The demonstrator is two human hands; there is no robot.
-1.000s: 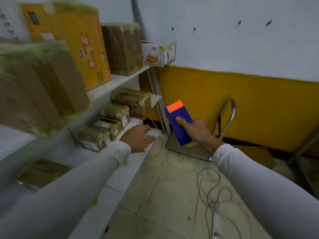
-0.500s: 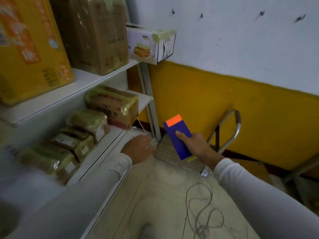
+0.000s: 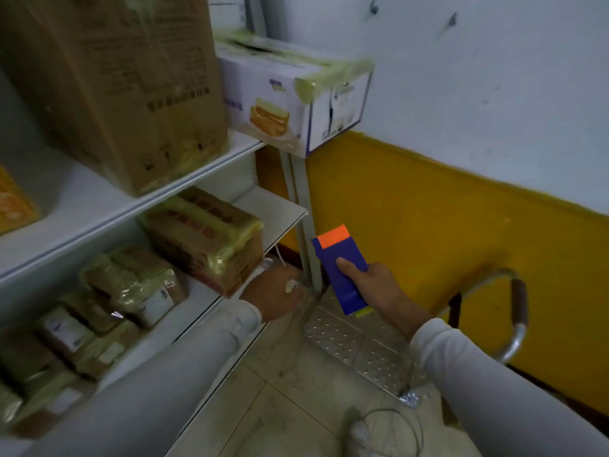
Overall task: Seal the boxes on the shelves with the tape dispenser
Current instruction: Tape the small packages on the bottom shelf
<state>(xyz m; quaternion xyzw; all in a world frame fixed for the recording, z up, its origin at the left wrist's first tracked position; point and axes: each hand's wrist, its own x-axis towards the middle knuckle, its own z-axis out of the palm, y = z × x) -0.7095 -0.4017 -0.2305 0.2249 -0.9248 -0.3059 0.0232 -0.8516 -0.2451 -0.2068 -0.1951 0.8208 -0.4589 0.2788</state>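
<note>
My right hand [image 3: 374,286] grips a blue tape dispenser [image 3: 342,275] with an orange top, held upright just right of the shelf post [image 3: 303,219]. My left hand [image 3: 273,295] is low at the far end of the bottom shelf, under the front corner of a brown box [image 3: 204,235] wrapped in yellowish tape. Its fingers curl away from me, with a small white patch by them. A white box [image 3: 290,100] with a cake picture and tape on its corner sits on the upper shelf, beside a tall cardboard box [image 3: 125,84].
Several small taped boxes [image 3: 131,285] line the bottom shelf on the left. A metal hand trolley [image 3: 356,351] lies on the floor by the yellow wall, its handle [image 3: 517,311] raised. A loose cable [image 3: 395,423] lies on the tiles in front of me.
The view has moved forward toward the far end of the shelves. My left hand slid along the bottom shelf to its far end. The right hand keeps the dispenser upright.
</note>
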